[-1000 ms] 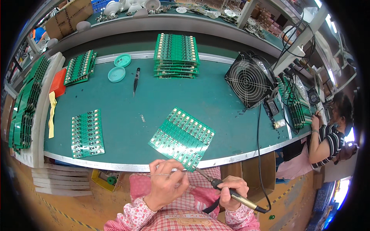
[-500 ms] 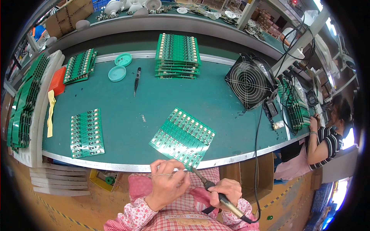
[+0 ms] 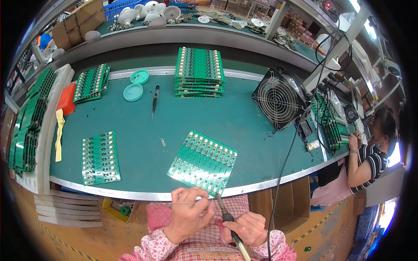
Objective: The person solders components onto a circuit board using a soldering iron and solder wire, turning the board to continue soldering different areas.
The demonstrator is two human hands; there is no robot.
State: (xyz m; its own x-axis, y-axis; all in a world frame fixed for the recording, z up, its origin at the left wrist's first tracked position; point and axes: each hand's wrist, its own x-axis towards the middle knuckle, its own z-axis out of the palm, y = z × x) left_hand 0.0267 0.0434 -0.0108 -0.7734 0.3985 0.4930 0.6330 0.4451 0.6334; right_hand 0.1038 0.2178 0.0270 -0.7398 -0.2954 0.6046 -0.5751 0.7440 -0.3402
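Your right grip (image 3: pixel 246 228) clamped the iron (image 3: pixel 227 216) tip-forward, axis squarer to the desk's front edge (image 3: pixel 257 187) than earlier; left grip (image 3: pixel 190 214) pinched wire (image 3: pixel 183 202).

The green circuit board (image 3: pixel 201 167), bearing rows of pale square parts, lies face up and askew in the near middle. The soldering iron (image 3: pixel 227 216), with a metal shaft, dark grip and gold-coloured rear, slants from near right toward the board's near corner, its tip at that corner. The thin silvery wire (image 3: pixel 185 202) is held just left of there, running roughly crosswise.
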